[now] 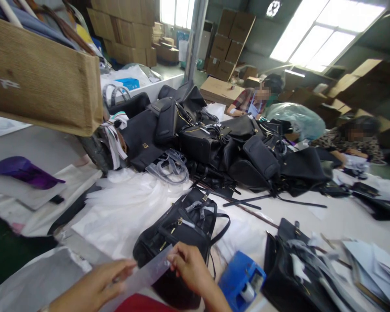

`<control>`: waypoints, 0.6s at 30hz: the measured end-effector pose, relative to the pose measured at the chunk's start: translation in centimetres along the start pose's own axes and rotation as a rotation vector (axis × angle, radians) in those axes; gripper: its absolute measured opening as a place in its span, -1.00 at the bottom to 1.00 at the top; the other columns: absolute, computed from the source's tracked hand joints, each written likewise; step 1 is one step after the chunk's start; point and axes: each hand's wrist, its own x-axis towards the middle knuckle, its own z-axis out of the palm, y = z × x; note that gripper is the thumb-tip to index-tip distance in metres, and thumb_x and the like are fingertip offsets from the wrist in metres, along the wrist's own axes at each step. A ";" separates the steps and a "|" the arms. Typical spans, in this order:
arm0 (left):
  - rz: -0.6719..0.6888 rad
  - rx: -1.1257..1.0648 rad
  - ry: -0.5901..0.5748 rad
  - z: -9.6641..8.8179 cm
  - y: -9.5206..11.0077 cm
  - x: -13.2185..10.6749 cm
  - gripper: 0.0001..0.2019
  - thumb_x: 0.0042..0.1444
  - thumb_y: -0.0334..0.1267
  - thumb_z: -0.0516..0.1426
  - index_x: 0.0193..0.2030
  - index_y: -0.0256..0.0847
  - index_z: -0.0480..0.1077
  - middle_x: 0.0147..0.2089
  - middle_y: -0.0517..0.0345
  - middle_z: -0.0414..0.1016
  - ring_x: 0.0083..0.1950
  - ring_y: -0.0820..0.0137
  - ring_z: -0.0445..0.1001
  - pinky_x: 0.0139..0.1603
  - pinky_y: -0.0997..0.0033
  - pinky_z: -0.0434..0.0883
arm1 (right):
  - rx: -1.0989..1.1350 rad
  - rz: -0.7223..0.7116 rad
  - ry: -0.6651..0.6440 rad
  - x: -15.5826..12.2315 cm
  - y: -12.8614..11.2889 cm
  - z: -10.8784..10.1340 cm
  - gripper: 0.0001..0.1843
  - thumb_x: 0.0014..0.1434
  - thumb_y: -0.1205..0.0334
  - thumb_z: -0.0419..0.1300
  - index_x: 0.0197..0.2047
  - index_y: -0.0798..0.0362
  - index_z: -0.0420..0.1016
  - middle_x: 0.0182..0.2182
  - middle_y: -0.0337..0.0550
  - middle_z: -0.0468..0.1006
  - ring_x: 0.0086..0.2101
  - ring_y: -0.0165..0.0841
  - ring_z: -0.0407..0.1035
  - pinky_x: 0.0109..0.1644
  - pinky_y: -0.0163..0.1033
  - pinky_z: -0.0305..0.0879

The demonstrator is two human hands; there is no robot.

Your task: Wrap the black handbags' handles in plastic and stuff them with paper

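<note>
Translucent strip (151, 273) is held in the air over the front of a black backpack (178, 221), which is partly covered by it. Its upper end is pinched in the fingers of the right hand (190, 264); the left hand's (105, 277) fingers are half curled beside its lower part, grip cannot be told. Blue tape dispenser (242, 279) is placed just right of the backpack, close to another black bag (274, 268). White sheets (117, 195) are spread at left. Tabletop (299, 212) is blocked farther back by heaped black bags (204, 145).
</note>
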 end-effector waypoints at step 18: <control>-0.026 -0.274 -0.029 2.4 1.8 7.4 -0.72 0.01 -0.08 0.22 -0.48 -0.27 0.34 -0.53 0.25 0.38 -0.45 0.46 0.30 -0.40 0.47 0.17 | -0.523 -0.054 0.208 6.8 4.4 -1.0 -0.91 0.06 0.36 0.18 -0.31 0.02 0.43 -0.32 -0.18 0.53 -0.23 -0.30 0.39 -0.15 -0.30 0.16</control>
